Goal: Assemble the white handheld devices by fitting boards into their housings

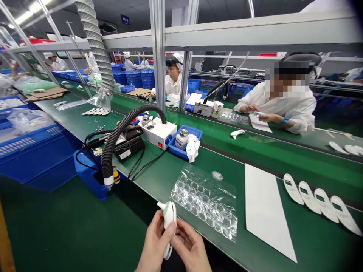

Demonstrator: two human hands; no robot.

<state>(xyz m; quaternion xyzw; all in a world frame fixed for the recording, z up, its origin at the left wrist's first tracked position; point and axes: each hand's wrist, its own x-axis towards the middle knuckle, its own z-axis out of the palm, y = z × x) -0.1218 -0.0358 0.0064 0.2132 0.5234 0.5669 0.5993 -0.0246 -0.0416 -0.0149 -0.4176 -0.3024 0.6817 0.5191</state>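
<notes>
A white ear thermometer [170, 214] with a pale green ring below its pointed tip is held at the table's front edge. A dark gap runs along its side seam. My left hand [155, 241] closes around it, thumb on the body. From the other side, my right hand [193, 247] grips its lower part, with some fingers hidden behind. Just beyond lies a clear plastic sheet [204, 206] of square lens-like pieces, beside a small crumpled clear piece [217, 175]. Farther right are a white paper sheet [268, 217] and several white housing shells [309, 197] with window openings.
A black flexible hose [109, 151] arches from a white box [160, 132]. Beside it stands a blue tray [195, 133] with a bottle [181, 139] and white cloth. Another white thermometer part [237, 133] lies on the green belt. Co-workers [283, 102] sit across it.
</notes>
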